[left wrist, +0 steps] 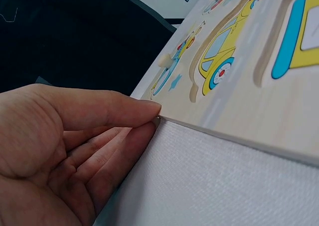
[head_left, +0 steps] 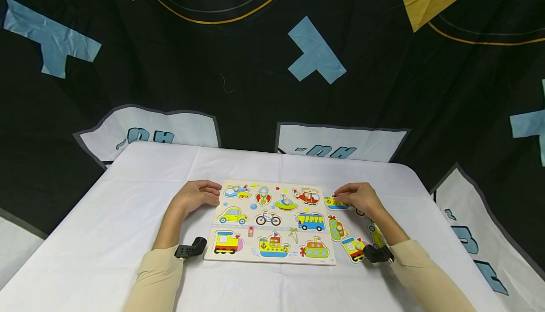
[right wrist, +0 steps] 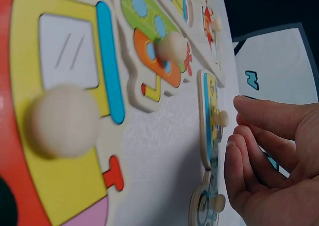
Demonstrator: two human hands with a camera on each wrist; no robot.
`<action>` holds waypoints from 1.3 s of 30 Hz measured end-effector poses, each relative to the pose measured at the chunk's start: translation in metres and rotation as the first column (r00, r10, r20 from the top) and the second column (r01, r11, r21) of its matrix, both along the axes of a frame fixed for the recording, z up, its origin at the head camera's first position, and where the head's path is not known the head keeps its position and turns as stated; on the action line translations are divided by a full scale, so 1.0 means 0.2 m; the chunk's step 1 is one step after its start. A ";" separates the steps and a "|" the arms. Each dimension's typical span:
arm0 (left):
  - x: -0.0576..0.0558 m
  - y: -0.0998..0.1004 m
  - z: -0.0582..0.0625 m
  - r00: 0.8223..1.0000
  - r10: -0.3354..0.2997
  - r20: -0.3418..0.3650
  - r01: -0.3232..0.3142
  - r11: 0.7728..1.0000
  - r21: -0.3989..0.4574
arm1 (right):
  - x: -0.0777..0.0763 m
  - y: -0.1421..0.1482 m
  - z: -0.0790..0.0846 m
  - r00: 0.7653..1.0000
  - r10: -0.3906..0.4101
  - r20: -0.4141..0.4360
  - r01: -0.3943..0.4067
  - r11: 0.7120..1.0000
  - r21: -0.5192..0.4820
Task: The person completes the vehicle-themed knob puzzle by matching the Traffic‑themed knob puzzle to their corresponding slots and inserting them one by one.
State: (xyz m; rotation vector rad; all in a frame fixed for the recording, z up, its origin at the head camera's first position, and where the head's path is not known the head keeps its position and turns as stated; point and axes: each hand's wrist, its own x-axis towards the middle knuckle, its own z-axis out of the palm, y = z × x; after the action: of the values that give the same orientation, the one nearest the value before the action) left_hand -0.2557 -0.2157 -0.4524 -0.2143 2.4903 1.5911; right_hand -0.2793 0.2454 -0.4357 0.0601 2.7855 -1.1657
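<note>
A wooden vehicle puzzle board (head_left: 272, 222) lies on the white table. My left hand (head_left: 197, 198) pinches its left edge near the far corner, thumb and finger meeting at the rim in the left wrist view. The plane piece (left wrist: 172, 66), with its knob, sits in the board, while the car slot (left wrist: 219, 56) shows a recess without a knob. My right hand (head_left: 359, 197) is over the ship piece (head_left: 335, 203), fingers loosely bent. In the right wrist view, thumb and fingertips hover close beside the ship's wooden knob (right wrist: 222, 118), with a gap between them.
Right of the board lie more loose knobbed pieces: a submarine (head_left: 336, 228), a train (head_left: 354, 248), a car (head_left: 375, 234) and a bicycle (right wrist: 203, 206). The helicopter piece (right wrist: 209, 26) sits in the board. A black curtain (head_left: 255, 90) hangs behind the table.
</note>
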 end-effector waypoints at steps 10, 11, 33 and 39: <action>0.00 0.00 0.00 1.000 -0.003 0.000 0.003 1.000 0.021 | 0.01 0.04 0.00 1.000 0.004 0.017 -0.004 1.000 -0.006; 0.00 0.00 0.00 1.000 -0.002 0.000 0.002 1.000 0.024 | 0.01 0.04 0.00 1.000 0.001 0.020 -0.001 1.000 -0.004; -0.01 -0.01 -0.01 1.000 -0.013 0.017 0.013 1.000 0.025 | 0.15 0.24 0.08 0.989 0.100 0.109 -0.103 0.994 0.019; -0.01 -0.02 -0.01 1.000 -0.022 0.010 0.022 1.000 0.009 | 0.17 0.33 0.10 0.973 0.173 0.149 -0.176 0.984 0.004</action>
State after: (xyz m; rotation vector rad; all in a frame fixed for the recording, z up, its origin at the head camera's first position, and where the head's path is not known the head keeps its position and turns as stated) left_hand -0.2576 -0.2188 -0.4543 -0.1928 2.4687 1.5889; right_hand -0.2444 0.3109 -0.4157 -0.0910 2.6104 -1.0500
